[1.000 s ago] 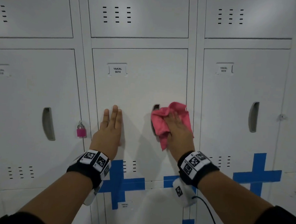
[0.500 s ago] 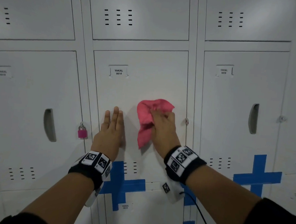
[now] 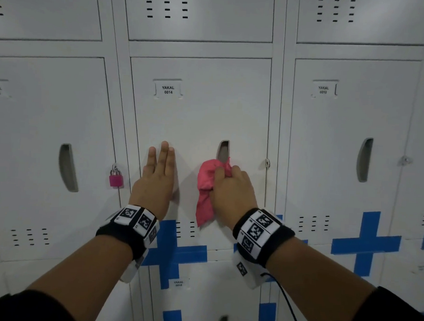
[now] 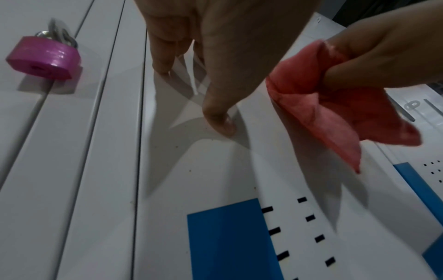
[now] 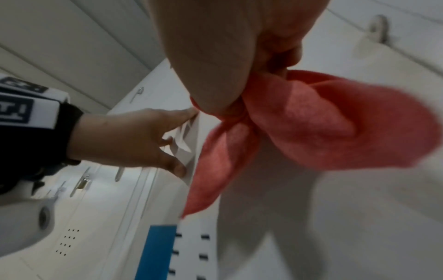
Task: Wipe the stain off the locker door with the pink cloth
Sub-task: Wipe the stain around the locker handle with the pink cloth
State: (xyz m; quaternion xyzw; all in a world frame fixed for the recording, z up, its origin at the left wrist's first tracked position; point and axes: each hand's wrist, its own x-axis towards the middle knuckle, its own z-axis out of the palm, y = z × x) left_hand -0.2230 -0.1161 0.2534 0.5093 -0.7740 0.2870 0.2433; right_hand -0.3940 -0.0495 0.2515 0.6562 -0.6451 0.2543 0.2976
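The white locker door [image 3: 203, 115] labelled YAKAL 0014 fills the middle of the head view. My right hand [image 3: 231, 188] grips the bunched pink cloth [image 3: 206, 184] just below the door's handle slot [image 3: 223, 150], and a tail of cloth hangs down. In the left wrist view the pink cloth [image 4: 335, 108] stands slightly off the door, and in the right wrist view the pink cloth [image 5: 311, 121] is bunched in my fist. My left hand [image 3: 156, 177] lies flat on the door's left side with straight fingers [image 4: 219, 121]. I can make out no clear stain.
A pink padlock [image 3: 116, 178] hangs on the neighbouring locker to the left. Blue tape crosses [image 3: 174, 251] mark the lower edges of the doors. A hasp [image 3: 267, 163] sticks out at the door's right edge. More lockers stand above, below and on either side.
My right hand swept the cloth left across the door, then came back right and lower, now fisted round it under the handle slot. My left hand has stayed flat on the door.
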